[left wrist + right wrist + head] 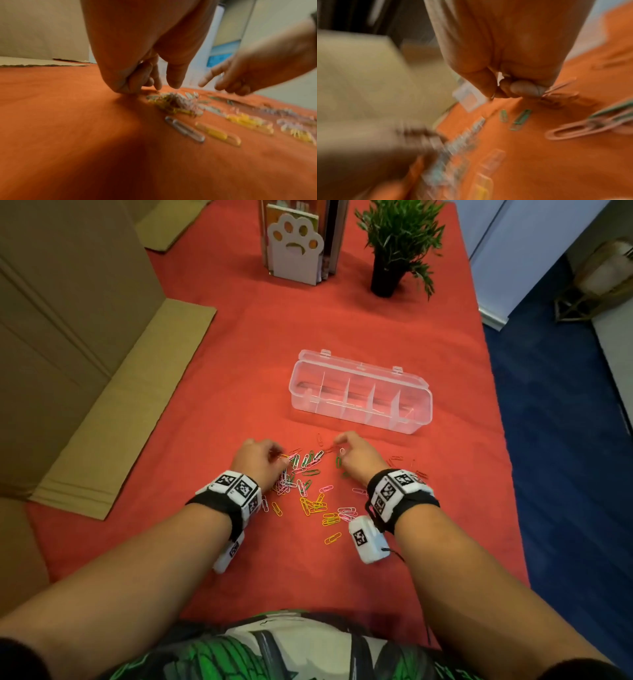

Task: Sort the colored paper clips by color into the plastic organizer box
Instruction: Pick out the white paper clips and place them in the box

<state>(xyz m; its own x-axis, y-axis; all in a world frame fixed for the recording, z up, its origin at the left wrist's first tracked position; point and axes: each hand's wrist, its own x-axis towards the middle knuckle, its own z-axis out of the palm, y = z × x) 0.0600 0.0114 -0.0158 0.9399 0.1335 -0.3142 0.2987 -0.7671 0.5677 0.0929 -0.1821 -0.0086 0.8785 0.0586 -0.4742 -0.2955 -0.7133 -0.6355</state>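
Even warm light overhead; both wrist views motion-blurred, edges bowed.

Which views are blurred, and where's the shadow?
Head view: sharp, edges bowed by the wide lens. Left wrist view: soft, paper clips smeared, dark shadow under the left hand. Right wrist view: worst, heavy motion streaks lower left, right hand soft.

a counter covered in red cloth is flanked on the left by brown cardboard panels, on the right by dark blue carpet and a pale wall, with a potted plant and a paw-shaped book stand set at its far end.
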